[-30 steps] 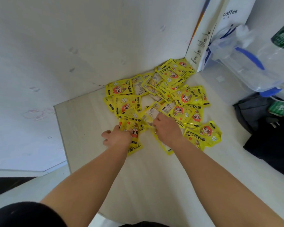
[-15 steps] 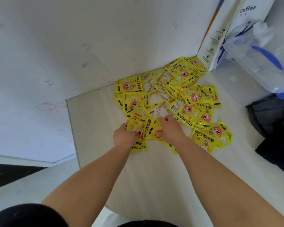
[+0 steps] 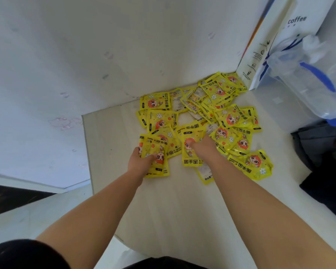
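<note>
We are gathering yellow hand-warmer packets off the pale table [image 3: 173, 206] into one pile. Our left hand [image 3: 141, 162] is gripping the small stack [image 3: 156, 150], with the thumb lying across its top face and the fingers curling round its near-left edge. The stack is sitting low over the table, at about eleven o'clock from the table's middle. Our right hand [image 3: 206, 148] is pinching a single packet [image 3: 189, 152] by its right edge, face up, just beside the stack at its three o'clock. We cannot tell whether it is lifting clear of the packets beneath it. We are judging the work to be in its early part, since the stack is looking thin and most of the packets are lying uncollected. The loose heap [image 3: 227, 117] is spreading from twelve to two o'clock of our hands toward the wall corner, its packets overlapping and some showing pale backs. A separate pair [image 3: 254, 164] is lying at three o'clock of our right hand, and one face-down packet [image 3: 206, 173] is peeking out under that wrist. A white coffee bag [image 3: 279, 35] is standing at one o'clock, a clear plastic bag [image 3: 314, 78] at two, and dark cloth [image 3: 322, 152] at three.
</note>
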